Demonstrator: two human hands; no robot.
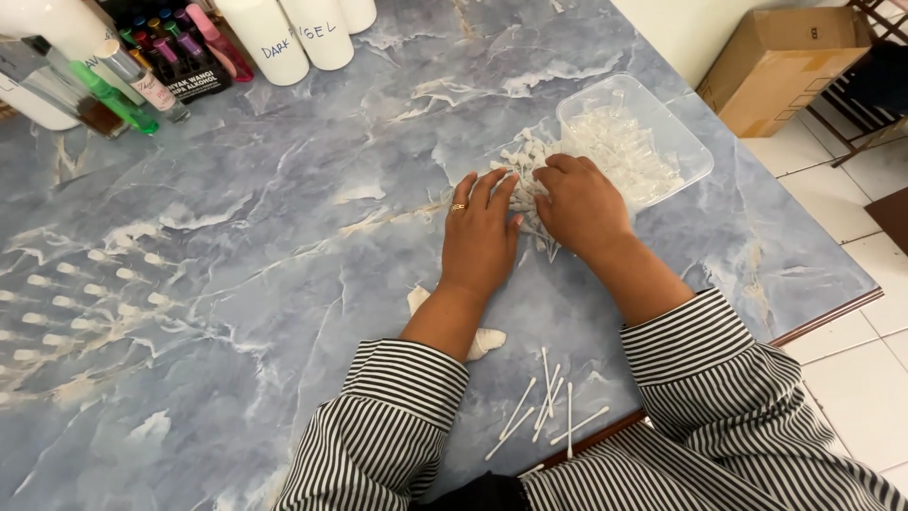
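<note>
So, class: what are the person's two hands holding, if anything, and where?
Both the left hand and right hand press on a pile of small white plastic pieces, palms down; an actual grip cannot be told.

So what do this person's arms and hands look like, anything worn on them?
Both arms wear long sleeves with fine black-and-white stripes, pushed up so the forearms are bare. The left sleeve bunches in a cuff below the elbow, as does the right sleeve. Both hands are bare, without gloves. The left hand carries a small ring on one finger; the right hand shows no ring.

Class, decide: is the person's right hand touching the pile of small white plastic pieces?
Touching. The head view shows the right hand resting on the pile of white pieces, fingers pressed into it.
</note>
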